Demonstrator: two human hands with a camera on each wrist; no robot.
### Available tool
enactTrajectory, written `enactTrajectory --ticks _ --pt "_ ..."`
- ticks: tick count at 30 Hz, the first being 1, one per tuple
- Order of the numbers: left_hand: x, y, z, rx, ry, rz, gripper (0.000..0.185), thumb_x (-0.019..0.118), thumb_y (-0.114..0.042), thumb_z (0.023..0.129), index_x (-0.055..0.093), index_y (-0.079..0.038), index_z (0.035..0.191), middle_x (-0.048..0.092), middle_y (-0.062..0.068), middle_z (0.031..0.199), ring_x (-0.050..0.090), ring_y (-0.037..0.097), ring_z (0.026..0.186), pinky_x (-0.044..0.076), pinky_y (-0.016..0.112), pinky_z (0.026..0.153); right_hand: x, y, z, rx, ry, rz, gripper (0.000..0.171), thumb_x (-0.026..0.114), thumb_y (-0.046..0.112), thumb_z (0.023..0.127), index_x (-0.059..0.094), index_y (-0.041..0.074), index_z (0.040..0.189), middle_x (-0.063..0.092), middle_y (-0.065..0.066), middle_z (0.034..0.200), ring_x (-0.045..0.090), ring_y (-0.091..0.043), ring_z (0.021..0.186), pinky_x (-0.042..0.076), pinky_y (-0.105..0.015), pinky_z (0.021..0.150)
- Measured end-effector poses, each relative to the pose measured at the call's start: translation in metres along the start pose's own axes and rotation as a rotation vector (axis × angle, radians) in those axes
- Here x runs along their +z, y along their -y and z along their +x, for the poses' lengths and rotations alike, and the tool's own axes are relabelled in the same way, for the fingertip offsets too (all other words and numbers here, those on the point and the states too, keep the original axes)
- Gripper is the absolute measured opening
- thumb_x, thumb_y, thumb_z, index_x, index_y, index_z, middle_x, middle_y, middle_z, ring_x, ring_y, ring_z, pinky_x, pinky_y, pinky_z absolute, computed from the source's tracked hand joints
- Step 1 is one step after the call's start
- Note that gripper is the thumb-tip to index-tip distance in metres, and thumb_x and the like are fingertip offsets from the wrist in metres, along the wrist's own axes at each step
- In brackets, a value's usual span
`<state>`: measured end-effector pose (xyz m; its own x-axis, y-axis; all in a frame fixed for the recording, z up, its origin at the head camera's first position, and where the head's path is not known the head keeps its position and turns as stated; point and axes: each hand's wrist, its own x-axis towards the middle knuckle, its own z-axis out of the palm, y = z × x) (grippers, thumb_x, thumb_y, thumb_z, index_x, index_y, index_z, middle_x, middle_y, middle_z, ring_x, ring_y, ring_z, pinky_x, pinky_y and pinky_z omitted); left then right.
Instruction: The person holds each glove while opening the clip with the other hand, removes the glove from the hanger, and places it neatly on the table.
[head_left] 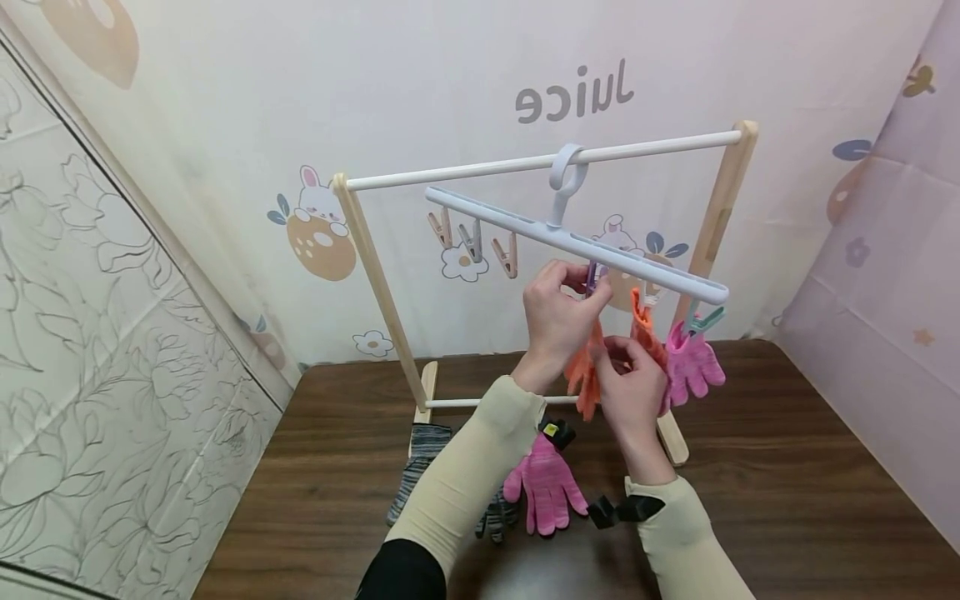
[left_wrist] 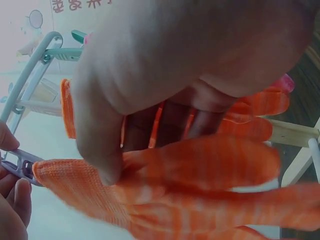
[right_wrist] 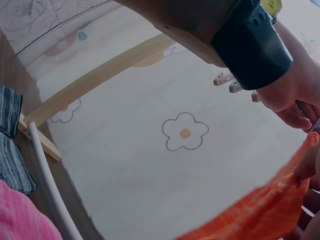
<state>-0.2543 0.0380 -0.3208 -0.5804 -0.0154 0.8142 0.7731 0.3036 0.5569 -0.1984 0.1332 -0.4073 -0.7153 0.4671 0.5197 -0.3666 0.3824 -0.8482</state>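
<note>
Head view shows your left hand pinching a clip while your right hand grips the orange glove beneath it, two gloves already hung, a pink glove and grey ones waiting near the worktop's front edge.

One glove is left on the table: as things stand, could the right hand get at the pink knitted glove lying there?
Probably not at once: the right hand grips the orange knitted glove up at the clip. The pink knitted glove lies uncovered below on the brown wooden table.
</note>
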Motion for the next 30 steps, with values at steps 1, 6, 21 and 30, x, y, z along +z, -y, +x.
enactTrajectory --ticks 1,6,21,30 --pt "0.0 0.001 0.0 -0.005 -0.001 -0.005 0.011 0.076 -0.011 0.085 0.069 -0.005 0.089 0.066 0.004 0.084 0.06 0.008 0.073 0.048 0.014 0.064 0.0 0.0 -0.001 0.005 0.0 -0.006 0.021 0.073 0.02 0.092 0.073 0.001 0.098 0.071 -0.012 0.088 0.061 0.0 0.075 0.047 -0.011 0.068" --pt "0.001 0.004 -0.001 -0.025 0.004 -0.025 0.015 0.078 -0.013 0.084 0.069 -0.003 0.091 0.067 0.002 0.086 0.061 0.006 0.075 0.05 0.015 0.064 0.0 -0.004 -0.003 0.026 -0.009 -0.029 0.017 0.068 0.016 0.092 0.072 0.0 0.098 0.07 -0.013 0.088 0.06 -0.002 0.075 0.046 -0.012 0.069" --pt "0.002 0.01 -0.002 -0.038 0.05 -0.03 0.023 0.08 -0.019 0.085 0.069 -0.005 0.1 0.068 0.003 0.093 0.065 0.019 0.085 0.051 0.014 0.062 -0.006 -0.015 -0.01 0.045 0.028 -0.008 0.014 0.068 0.008 0.09 0.072 -0.003 0.099 0.071 -0.015 0.086 0.062 0.001 0.071 0.048 -0.01 0.068" --pt "0.002 0.009 0.0 -0.038 0.061 0.008 0.024 0.08 -0.024 0.086 0.07 -0.007 0.1 0.068 0.001 0.093 0.062 0.012 0.084 0.05 0.013 0.061 -0.012 -0.022 -0.014 0.158 0.079 -0.013 0.019 0.07 0.018 0.092 0.072 0.002 0.101 0.071 -0.006 0.086 0.064 -0.002 0.075 0.049 -0.012 0.068"
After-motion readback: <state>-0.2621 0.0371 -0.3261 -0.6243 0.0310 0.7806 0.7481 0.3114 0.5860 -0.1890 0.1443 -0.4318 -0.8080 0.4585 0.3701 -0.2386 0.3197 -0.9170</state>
